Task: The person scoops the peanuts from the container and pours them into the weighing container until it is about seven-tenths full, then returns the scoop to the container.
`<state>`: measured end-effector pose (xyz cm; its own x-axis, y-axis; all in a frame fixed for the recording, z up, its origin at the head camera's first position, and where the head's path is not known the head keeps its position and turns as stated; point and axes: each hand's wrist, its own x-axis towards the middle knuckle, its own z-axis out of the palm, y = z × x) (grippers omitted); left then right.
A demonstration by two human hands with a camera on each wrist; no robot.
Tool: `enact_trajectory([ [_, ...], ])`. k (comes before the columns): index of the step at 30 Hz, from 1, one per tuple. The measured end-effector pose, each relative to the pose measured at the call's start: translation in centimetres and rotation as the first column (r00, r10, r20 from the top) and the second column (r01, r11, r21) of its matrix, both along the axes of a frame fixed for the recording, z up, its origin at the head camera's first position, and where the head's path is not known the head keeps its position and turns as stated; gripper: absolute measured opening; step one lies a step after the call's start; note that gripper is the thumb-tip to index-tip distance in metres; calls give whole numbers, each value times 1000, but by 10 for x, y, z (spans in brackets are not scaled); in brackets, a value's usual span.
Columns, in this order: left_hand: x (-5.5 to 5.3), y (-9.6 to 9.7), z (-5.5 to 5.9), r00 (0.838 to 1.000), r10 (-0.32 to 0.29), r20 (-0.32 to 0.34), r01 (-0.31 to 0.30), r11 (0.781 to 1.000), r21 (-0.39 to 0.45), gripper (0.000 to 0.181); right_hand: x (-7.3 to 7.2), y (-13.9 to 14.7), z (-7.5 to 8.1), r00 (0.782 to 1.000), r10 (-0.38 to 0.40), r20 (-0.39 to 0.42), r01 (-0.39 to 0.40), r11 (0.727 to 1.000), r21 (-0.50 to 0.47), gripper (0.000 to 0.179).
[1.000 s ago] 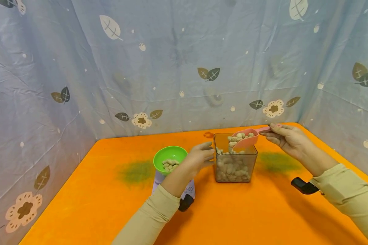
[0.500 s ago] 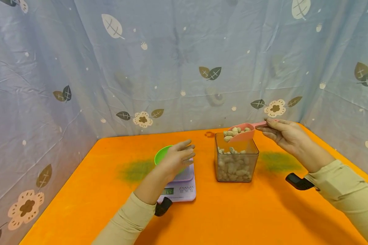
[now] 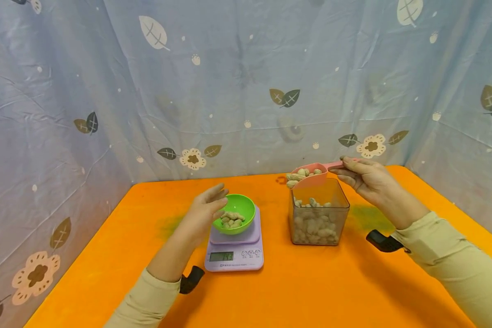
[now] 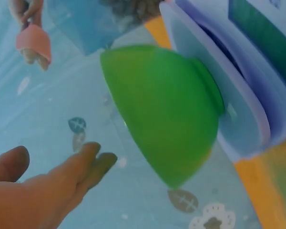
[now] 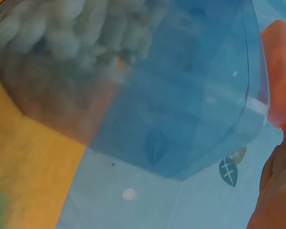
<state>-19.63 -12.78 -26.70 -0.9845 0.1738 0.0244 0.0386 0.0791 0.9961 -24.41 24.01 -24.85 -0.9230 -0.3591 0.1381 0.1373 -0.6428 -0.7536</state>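
My right hand point(image 3: 371, 182) pinches the handle of a pink scoop point(image 3: 313, 181) that carries several peanuts in their shells point(image 3: 299, 175). The scoop hangs over the left rim of a clear square container point(image 3: 317, 223), which is partly filled with peanuts. On a lilac kitchen scale point(image 3: 234, 255) sits a green bowl point(image 3: 243, 206) with several peanuts in its bottom. Just left of the bowl my left hand point(image 3: 197, 218) is held with fingers extended, holding nothing. The left wrist view shows those fingers point(image 4: 88, 167) apart from the bowl.
An orange cloth point(image 3: 295, 291) covers the table. Patterned curtains point(image 3: 229, 82) enclose the back and both sides. The container stands right of the scale, with a gap of tabletop between them. A black wrist camera point(image 3: 383, 241) hangs below the right wrist.
My left hand has moved left, from beside the container past the bowl, uncovering the scale. The right hand has lifted the loaded scoop out of the container and shifted it left.
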Motion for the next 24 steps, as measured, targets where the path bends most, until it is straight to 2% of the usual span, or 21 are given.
enact_trajectory([
  [6, 3, -13, 4, 996, 79, -46, -84, 989, -120, 55, -2, -15, 2, 1000, -3, 6, 3, 1000, 19, 23],
  [13, -2, -24, -3, 992, 120, -26, -123, 973, -195, 59, -3, -27, 3, 999, -31, 43, 29, 998, 53, 24],
  [19, -10, -29, -17, 993, 115, 34, -106, 973, -205, 62, -5, -40, 1, 998, -19, 64, 17, 999, 40, 21],
  [24, -16, -29, -28, 991, 75, 106, -59, 987, -152, 63, -5, -52, -2, 998, -6, 57, 3, 998, 66, 21],
])
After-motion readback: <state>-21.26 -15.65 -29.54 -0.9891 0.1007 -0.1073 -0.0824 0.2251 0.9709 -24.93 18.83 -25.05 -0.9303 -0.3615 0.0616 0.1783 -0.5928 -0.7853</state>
